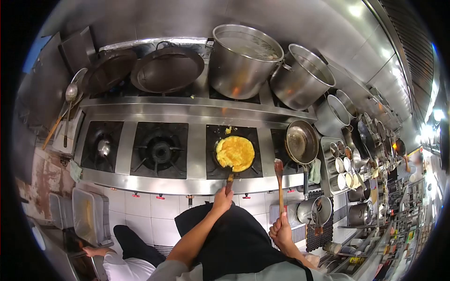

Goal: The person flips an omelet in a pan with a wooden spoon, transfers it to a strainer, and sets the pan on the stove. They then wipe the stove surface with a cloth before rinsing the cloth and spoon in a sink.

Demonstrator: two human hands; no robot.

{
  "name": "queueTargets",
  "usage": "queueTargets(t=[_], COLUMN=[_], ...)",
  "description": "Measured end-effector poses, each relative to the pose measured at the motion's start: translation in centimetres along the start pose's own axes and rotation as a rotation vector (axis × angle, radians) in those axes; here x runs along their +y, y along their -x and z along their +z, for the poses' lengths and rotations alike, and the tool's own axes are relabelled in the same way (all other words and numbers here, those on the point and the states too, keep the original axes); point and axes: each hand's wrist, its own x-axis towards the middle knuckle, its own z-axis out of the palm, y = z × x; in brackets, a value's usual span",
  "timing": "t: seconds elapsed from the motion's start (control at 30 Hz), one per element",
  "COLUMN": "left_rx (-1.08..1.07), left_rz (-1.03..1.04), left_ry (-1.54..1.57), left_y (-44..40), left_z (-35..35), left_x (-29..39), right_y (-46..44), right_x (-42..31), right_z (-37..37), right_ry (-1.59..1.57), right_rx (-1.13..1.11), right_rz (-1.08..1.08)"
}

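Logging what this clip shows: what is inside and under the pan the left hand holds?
In the pan lies a yellow, egg-like round, hiding most of its base. Dark stovetop shows around it; whatever is directly underneath is covered.

restaurant kitchen, steel range (198, 184) with several burners (161, 149), large stockpots (241, 65), dark woks (167, 70), tiled floor (161, 206)

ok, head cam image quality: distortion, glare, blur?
Head view: strong fisheye, black corners, stove's front edge bowed; lamp at far right blown out; bright spots on the steel wall; right-side shelves smeared and hard to read; egg, left hand and right hand fairly clear.
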Motion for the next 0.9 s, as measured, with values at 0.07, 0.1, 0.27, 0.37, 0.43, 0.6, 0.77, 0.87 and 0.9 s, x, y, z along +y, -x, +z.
queueTargets(t=[0.07,0.1,0.27,0.37,0.43,0.6,0.77,0.87,0.9], left_rx=[0.025,0.097,0.073,0.437,0.463,-0.370,0.168,0.507,0.551], left_rz=[0.021,0.092,-0.060,0.325,0.282,-0.049,-0.060,-0.123,-0.145], left_ry=[-0.031,-0.047,0.260,-0.289,-0.382,0.395,0.405,0.373,0.357], left_y=[-2.7,-3.4,-4.2,-2.2,0.9,10.6,13.6,16.4,17.7], left_z=[2.6,3.5,5.7,6.9,6.9,7.5,6.7,3.3,1.6], left_x=[-1.7,-1.4,-1.1,-1.2,-2.0,6.5,5.6,4.2,2.6], right_y=[0.7,0.7,-1.5,-3.0,-4.3,-7.3,-8.3,-17.8,-18.6], right_x=[-0.1,0.1,0.5,-0.6,0.1,2.2,-1.3,7.8,8.3], right_z=[-0.6,-1.1,-2.7,-3.2,-3.3,0.0,-0.2,-1.3,0.5], right_ry=[-0.076,-0.074,-0.014,0.109,0.286,0.710,0.938,0.893,0.686], right_rx=[-0.057,-0.111,-0.235,-0.338,-0.367,-0.770,-1.161,-0.570,-0.419], right_rz=[-0.004,-0.017,0.072,0.091,0.024,-0.801,-0.319,-0.220,-0.137])
